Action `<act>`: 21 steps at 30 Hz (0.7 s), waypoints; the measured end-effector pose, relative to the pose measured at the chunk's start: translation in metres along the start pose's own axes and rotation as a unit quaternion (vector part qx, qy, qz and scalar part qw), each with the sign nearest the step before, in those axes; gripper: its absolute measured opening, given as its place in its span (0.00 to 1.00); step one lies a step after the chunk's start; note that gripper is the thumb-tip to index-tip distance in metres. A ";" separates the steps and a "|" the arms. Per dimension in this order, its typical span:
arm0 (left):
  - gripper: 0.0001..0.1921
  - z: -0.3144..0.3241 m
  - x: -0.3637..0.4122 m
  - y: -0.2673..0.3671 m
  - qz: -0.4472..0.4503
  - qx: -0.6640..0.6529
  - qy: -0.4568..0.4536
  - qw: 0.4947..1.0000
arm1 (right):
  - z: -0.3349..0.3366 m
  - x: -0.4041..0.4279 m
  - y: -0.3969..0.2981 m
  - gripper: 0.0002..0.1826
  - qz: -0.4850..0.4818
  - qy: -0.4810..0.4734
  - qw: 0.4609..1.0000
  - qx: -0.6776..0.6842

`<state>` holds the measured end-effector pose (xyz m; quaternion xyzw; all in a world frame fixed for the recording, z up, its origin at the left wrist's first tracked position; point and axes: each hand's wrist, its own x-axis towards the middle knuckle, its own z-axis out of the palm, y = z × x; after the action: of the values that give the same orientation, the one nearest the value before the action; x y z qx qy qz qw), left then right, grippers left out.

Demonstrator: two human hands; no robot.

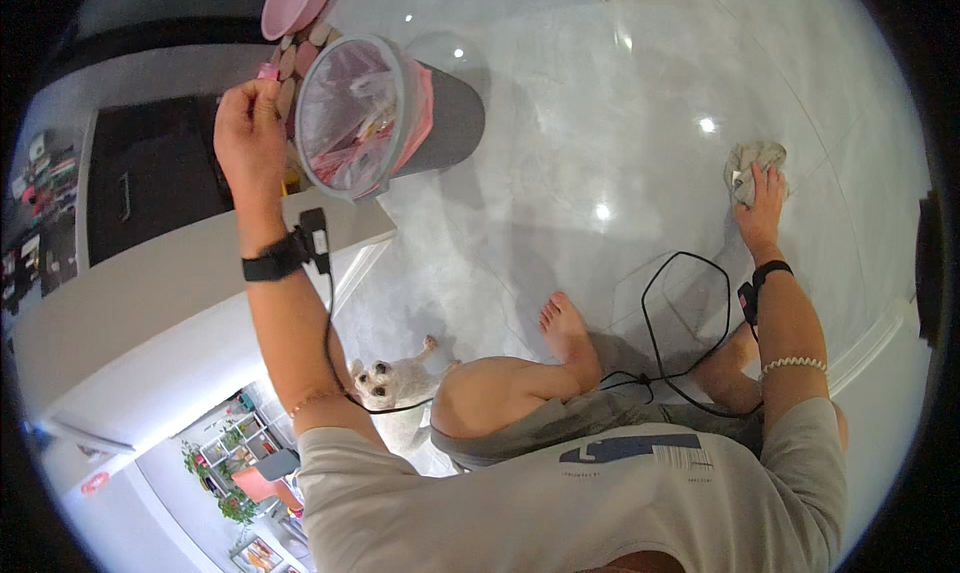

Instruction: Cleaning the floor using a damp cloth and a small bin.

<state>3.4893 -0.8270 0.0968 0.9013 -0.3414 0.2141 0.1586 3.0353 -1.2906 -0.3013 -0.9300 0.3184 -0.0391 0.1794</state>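
My left hand [251, 138] is raised beside the rim of a grey trash bin [450, 127] lined with a pinkish plastic bag [352, 115]. Its fingers are closed around something small and pink [268, 71], mostly hidden by the fingers. Far to the right, my right hand [763, 198] rests on a crumpled beige cloth [754, 157] on the glossy tile floor, fingers spread over it. Each wrist wears a black strap with a small device and a black cable [652, 325] attached. Bits of waste show inside the bin.
A pink basin [296, 7] stands beyond the bin, near a mat with a pebble pattern [306, 59]. A light cabinet edge [187, 254] runs along the left. A small pale dog [397, 385] is close to my bare knee. Cable loops lie near my feet [566, 329].
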 end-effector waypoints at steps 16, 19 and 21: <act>0.19 0.033 -0.024 -0.081 -0.145 -0.012 -0.276 0.950 | 0.002 0.009 -0.003 0.50 -0.027 0.002 1.000 -0.005; 0.21 0.027 -0.024 -0.085 -0.178 -0.047 -0.273 0.944 | 0.000 0.012 -0.008 0.49 -0.041 0.007 0.999 0.011; 0.23 0.028 -0.022 -0.075 -0.200 -0.105 -0.277 0.934 | -0.001 0.012 -0.006 0.49 -0.049 0.015 0.999 0.016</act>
<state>3.5333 -0.7733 0.0515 0.9527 -0.2055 -0.1174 0.1908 3.0482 -1.2934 -0.2986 -0.9407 0.2750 -0.0670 0.1869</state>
